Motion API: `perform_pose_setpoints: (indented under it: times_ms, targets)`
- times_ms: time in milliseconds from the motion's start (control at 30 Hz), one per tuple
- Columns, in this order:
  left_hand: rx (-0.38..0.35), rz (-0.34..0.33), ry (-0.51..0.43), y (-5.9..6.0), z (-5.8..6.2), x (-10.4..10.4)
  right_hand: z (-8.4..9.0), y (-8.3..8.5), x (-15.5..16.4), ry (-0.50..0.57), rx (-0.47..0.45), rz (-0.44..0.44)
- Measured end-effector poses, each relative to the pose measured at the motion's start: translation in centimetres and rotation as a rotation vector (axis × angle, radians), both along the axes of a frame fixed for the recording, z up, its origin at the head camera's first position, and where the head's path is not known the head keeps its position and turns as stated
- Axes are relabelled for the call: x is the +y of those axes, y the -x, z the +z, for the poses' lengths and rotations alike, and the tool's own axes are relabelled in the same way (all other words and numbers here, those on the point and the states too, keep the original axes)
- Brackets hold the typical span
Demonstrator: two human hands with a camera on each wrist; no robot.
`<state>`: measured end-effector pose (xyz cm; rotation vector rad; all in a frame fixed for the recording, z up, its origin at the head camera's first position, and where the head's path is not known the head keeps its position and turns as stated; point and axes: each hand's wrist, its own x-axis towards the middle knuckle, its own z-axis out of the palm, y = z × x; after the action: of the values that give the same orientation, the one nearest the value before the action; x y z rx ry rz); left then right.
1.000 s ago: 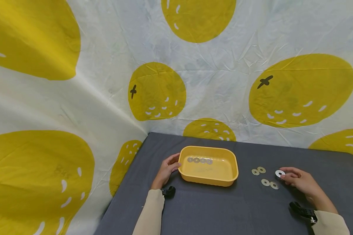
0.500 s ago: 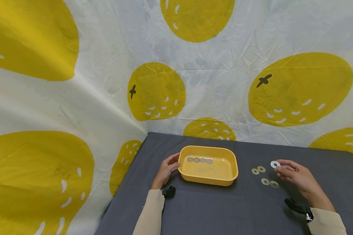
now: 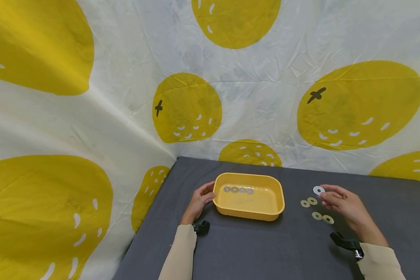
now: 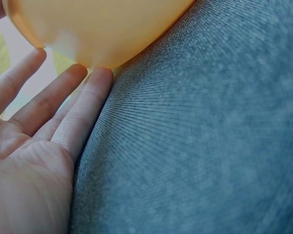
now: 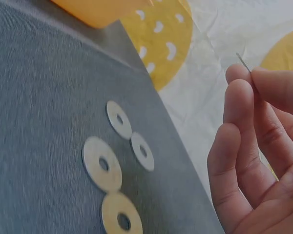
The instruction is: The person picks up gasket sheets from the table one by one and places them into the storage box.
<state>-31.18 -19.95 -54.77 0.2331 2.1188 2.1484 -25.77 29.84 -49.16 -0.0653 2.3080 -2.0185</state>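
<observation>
Washer (image 3: 318, 190) pinched in the right hand (image 3: 343, 205) fingers, right of the yellow tray (image 3: 276, 202); four washers (image 3: 238, 190) inside it, left hand (image 3: 197, 203) fingers straight against its side.

Washers (image 3: 317, 216) shiny metal; tray (image 3: 248, 212) smooth plastic; tabletop (image 3: 259, 249) matt woven cloth.

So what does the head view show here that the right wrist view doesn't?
Only the head view shows the left hand touching the yellow tray's left end, four washers in a row inside the tray, and the fruit-print backdrop in full. Only the right wrist view shows the held washer edge-on, pinched between thumb and fingertips clear of the cloth. Both show the right hand, the four loose washers on the grey cloth, and part of the tray.
</observation>
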Motion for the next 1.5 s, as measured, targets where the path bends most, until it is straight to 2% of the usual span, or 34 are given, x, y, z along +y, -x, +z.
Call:
perform_pose_setpoints:
  times_ms: [333,600,967,1167,1500]
  targets:
    - [-0.005,0.001,-0.016,0.0,0.0,0.1,1.2,0.6,-2.6,-0.135,0.02,-0.002]
    - [-0.008,0.001,-0.019,0.1,0.0,0.1,1.9,1.0,-4.5,-0.162,0.021,0.012]
    - [-0.011,0.001,-0.023,0.3,-0.2,-0.1,2.2,2.0,-7.0,-0.129,0.012,0.011]
    - [-0.005,-0.002,-0.018,0.2,-0.3,-0.1,2.5,2.1,-8.1,-0.124,-0.019,0.006]
    - [-0.01,-0.002,-0.019,0.4,-0.3,-0.2,2.7,2.3,-9.5,-0.105,-0.015,0.009]
